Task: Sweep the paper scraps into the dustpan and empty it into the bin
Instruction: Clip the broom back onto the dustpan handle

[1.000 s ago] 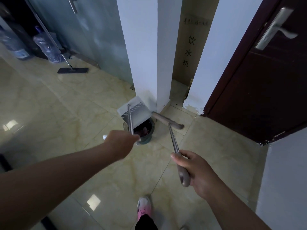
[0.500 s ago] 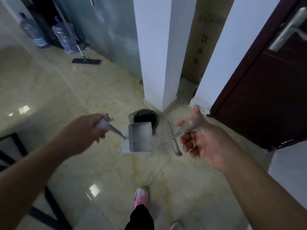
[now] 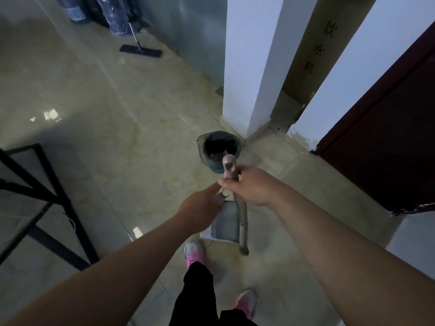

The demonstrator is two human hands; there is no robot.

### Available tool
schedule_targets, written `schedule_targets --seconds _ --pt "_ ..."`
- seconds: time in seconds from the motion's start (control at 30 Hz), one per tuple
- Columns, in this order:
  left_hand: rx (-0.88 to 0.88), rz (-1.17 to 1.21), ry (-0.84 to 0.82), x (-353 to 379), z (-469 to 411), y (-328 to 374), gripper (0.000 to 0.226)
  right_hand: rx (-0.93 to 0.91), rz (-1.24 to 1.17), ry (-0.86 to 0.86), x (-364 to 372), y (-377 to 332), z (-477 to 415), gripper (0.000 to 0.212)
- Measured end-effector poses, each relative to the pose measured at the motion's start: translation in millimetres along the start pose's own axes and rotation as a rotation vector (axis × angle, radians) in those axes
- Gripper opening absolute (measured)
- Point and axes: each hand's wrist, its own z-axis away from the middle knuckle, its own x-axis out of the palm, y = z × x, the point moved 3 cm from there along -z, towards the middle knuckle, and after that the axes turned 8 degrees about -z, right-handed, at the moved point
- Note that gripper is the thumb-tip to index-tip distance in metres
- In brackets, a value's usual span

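A small round bin with a dark liner stands on the tiled floor by the white pillar's corner. My right hand grips the top of the broom handle, which hangs upright with its head near the floor in front of my feet. My left hand holds the dustpan's handle; the grey-white dustpan hangs below both hands, pressed beside the broom shaft. I see no paper scraps on the floor or in the pan.
A white pillar rises behind the bin, and a dark red door is at the right. A black metal frame stands at the left. A flat mop and water bottles are at the far wall. My pink shoes are below.
The dustpan was tipped over the bin, then drawn back toward me. Both hands have come together, and broom and dustpan now hang side by side near my feet.
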Motion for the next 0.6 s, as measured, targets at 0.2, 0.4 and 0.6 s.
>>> schedule_targets --seconds 0.2,0.4,0.6 --pt "-0.075 0.117 -0.007 -7.2 -21.2 -18.5 0.050 -0.016 -0.055 -0.036 0.5 -15.5 -27.6 0.050" --pt "-0.089 0.329 0.006 -27.6 -45.5 -39.3 0.045 -0.039 -0.099 0.007 -3.6 -26.2 -56.8 0.048" --pt "-0.132 0.440 0.034 -35.2 -71.0 -70.9 0.031 -0.023 -0.123 -0.046 8.7 -40.4 -94.8 0.052"
